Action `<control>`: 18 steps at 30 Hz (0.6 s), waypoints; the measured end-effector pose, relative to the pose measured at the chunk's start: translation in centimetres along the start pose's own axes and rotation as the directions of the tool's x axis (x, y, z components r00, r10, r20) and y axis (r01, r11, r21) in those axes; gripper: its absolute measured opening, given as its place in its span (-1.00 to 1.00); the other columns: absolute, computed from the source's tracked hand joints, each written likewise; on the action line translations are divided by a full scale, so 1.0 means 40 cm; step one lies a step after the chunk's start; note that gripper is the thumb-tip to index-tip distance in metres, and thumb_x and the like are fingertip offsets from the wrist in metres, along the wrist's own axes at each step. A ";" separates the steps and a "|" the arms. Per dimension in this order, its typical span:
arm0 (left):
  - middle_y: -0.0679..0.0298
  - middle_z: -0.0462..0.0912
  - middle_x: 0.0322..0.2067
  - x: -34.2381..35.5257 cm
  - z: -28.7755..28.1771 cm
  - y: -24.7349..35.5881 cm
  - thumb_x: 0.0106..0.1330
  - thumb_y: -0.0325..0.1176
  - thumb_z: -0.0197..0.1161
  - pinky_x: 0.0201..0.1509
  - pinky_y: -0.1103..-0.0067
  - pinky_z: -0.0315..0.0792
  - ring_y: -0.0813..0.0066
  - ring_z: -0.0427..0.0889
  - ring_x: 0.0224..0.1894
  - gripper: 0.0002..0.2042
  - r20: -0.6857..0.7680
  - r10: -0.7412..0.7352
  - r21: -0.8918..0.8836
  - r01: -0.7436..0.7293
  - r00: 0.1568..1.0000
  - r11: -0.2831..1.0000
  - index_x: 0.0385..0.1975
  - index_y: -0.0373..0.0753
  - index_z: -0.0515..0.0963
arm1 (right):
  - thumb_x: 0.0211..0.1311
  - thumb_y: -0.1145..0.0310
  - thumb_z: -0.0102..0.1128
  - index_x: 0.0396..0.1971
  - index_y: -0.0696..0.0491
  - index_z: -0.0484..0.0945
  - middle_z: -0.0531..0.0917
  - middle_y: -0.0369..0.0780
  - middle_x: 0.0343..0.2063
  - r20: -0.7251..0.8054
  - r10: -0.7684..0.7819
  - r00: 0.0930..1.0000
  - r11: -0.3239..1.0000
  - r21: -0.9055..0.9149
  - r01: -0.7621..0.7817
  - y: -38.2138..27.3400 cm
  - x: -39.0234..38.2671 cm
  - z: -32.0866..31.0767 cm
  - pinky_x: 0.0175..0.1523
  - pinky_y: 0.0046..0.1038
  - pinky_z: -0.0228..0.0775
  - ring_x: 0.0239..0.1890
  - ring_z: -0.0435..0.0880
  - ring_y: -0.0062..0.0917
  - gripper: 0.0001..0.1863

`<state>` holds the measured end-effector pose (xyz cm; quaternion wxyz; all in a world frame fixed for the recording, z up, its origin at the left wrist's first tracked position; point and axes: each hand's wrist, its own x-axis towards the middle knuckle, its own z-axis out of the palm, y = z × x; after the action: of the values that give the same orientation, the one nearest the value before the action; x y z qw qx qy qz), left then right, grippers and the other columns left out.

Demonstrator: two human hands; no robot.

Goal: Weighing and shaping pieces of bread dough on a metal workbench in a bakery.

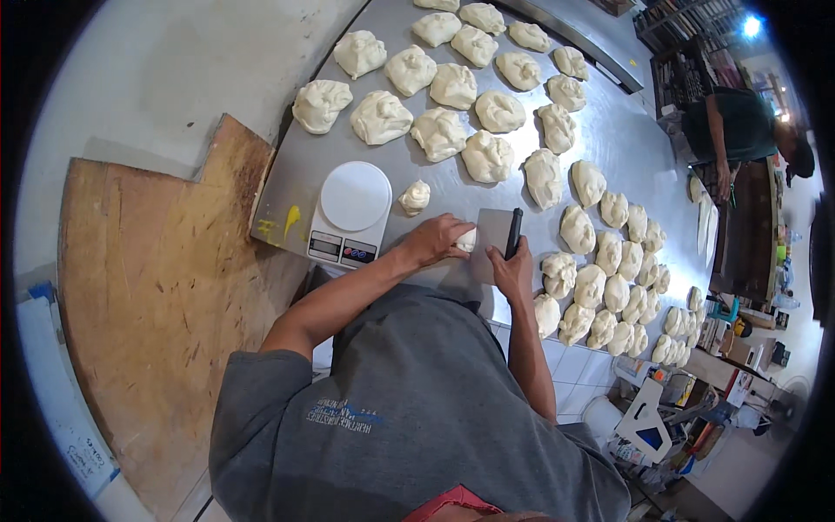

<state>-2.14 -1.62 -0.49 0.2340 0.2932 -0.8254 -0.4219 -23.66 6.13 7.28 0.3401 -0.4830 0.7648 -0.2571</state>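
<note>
My left hand (439,239) is closed around a small piece of dough (465,240), just left of a metal dough scraper (493,233). My right hand (511,271) grips the scraper by its black handle, its blade against or near that dough. A single small dough lump (414,198) sits beyond my left hand, beside a white digital scale (355,198) with a round plate. Several rows of dough portions (380,118) cover much of the steel table (613,130) ahead, and more are bunched to my right (590,287).
A wooden board (148,287) lies to my left against the pale wall (130,70). At the table's far right, another person (731,126) in a dark top stands near long dough strips (706,230). Cluttered shelving, buckets and a fan (787,400) fill the right side.
</note>
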 end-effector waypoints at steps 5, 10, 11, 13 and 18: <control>0.20 0.74 0.09 -0.040 0.001 0.002 0.29 -0.19 0.48 0.19 0.37 0.55 0.14 0.69 0.05 -0.53 -0.073 -0.009 0.017 0.011 0.997 1.000 0.15 -0.25 0.66 | 0.32 0.26 0.30 -0.08 0.20 0.38 0.69 0.14 -0.38 0.020 -0.016 1.000 0.964 -0.263 0.021 -0.042 -0.009 0.064 -0.26 -0.04 0.51 -0.41 0.68 0.05 -0.61; 0.19 0.73 0.08 -0.064 0.018 0.001 0.30 -0.25 0.47 0.11 0.38 0.59 0.17 0.72 -0.02 -0.64 -0.181 -0.025 0.047 0.034 0.983 0.998 0.05 -0.24 0.71 | 0.34 0.24 0.25 -0.05 0.16 0.30 0.70 0.19 -0.42 -0.010 -0.050 0.999 0.931 -0.363 0.043 -0.056 -0.003 0.121 -0.29 0.10 0.47 -0.44 0.66 0.22 -0.60; 0.19 0.73 0.08 -0.066 0.019 0.004 0.30 -0.28 0.47 0.09 0.38 0.59 0.18 0.72 -0.03 -0.66 -0.235 0.020 0.072 -0.003 0.972 0.997 0.04 -0.24 0.72 | 0.34 0.24 0.25 -0.05 0.16 0.29 0.70 0.19 -0.43 -0.021 -0.054 0.998 0.926 -0.376 0.042 -0.051 -0.004 0.127 -0.29 0.12 0.47 -0.44 0.66 0.23 -0.59; 0.19 0.73 0.07 -0.081 0.012 0.006 0.30 -0.34 0.47 0.07 0.38 0.60 0.20 0.73 -0.05 -0.70 -0.334 0.115 0.135 -0.074 0.935 0.988 0.01 -0.24 0.73 | 0.34 0.24 0.25 -0.04 0.15 0.27 0.71 0.18 -0.44 -0.043 -0.064 0.997 0.915 -0.401 0.042 -0.043 -0.001 0.134 -0.30 0.15 0.46 -0.45 0.66 0.26 -0.58; 0.09 0.70 0.14 -0.164 -0.184 0.142 0.32 -0.44 0.39 0.09 0.43 0.59 0.17 0.70 -0.01 -0.51 -0.637 -0.158 0.011 0.214 0.755 0.977 0.27 -0.31 0.57 | 0.35 0.21 0.32 -0.09 0.21 0.35 0.69 0.17 -0.38 0.018 -0.027 0.999 0.972 -0.235 0.030 0.002 0.015 0.099 -0.22 0.02 0.52 -0.40 0.69 0.10 -0.57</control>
<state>5.59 1.40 7.27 0.4421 0.5077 -0.6821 -0.2855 -20.83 5.36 4.52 0.2825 -0.5326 0.7804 -0.1661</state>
